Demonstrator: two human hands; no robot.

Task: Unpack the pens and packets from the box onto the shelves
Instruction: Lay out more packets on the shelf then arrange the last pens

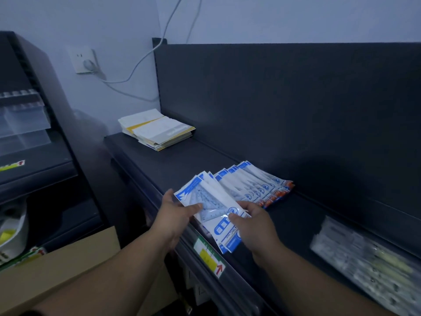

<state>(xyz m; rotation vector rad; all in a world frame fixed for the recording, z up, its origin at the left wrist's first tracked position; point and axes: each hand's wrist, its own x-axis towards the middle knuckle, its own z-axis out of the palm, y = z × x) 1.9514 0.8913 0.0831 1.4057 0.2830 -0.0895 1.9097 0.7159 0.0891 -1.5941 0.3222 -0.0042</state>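
A small stack of blue-and-white ruler-set packets (pixel 211 201) is held between both hands just above the front of the dark shelf (pixel 182 160). My left hand (pixel 175 213) grips the stack's left edge with the thumb on top. My right hand (pixel 252 222) pinches its lower right part. More of the same packets (pixel 252 185) lie fanned out on the shelf just behind and to the right, touching the held stack. The cardboard box (pixel 57 267) sits low at the left, its inside hidden.
A pile of yellow-and-white paper packs (pixel 157 130) lies at the shelf's far left end. Clear packs of pens (pixel 364 263) lie on the shelf at the right. A price label (pixel 209 256) is on the shelf's front rail. Another dark rack (pixel 29 133) stands to the left.
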